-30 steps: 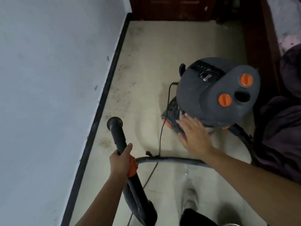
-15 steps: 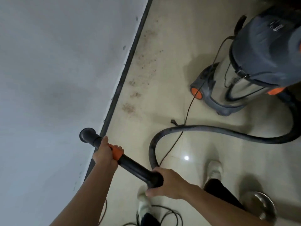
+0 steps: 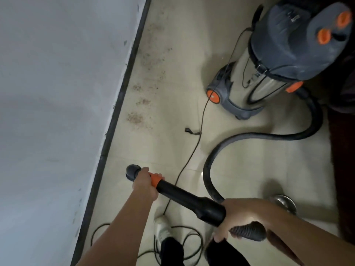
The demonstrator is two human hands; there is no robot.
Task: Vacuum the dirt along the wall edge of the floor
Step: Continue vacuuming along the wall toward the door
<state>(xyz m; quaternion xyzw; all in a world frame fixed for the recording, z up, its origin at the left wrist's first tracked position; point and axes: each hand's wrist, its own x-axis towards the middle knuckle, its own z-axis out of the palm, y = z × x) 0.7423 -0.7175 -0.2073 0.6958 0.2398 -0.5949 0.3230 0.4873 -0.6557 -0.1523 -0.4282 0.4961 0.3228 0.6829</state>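
Brown dirt patches (image 3: 135,118) lie on the beige floor beside the black skirting (image 3: 115,110) of the grey wall, stretching away up the frame. I hold a black vacuum wand (image 3: 184,196) above the floor. My left hand (image 3: 145,184) grips it near the round open nozzle (image 3: 132,172), over its orange collar. My right hand (image 3: 242,215) grips the thick rear end where the ribbed hose joins. The nozzle hangs short of the nearest dirt, close to the skirting.
The grey and steel vacuum canister (image 3: 284,54) with orange knobs stands at upper right. Its black hose (image 3: 259,137) loops across the floor. A thin power cord (image 3: 194,148) runs past my white shoe (image 3: 162,226) and coils below. A metal floor fitting (image 3: 282,203) sits right.
My right hand left the canister and took hold of the wand's rear end. The view dropped toward the floor, and the nozzle now sits further from the wall.
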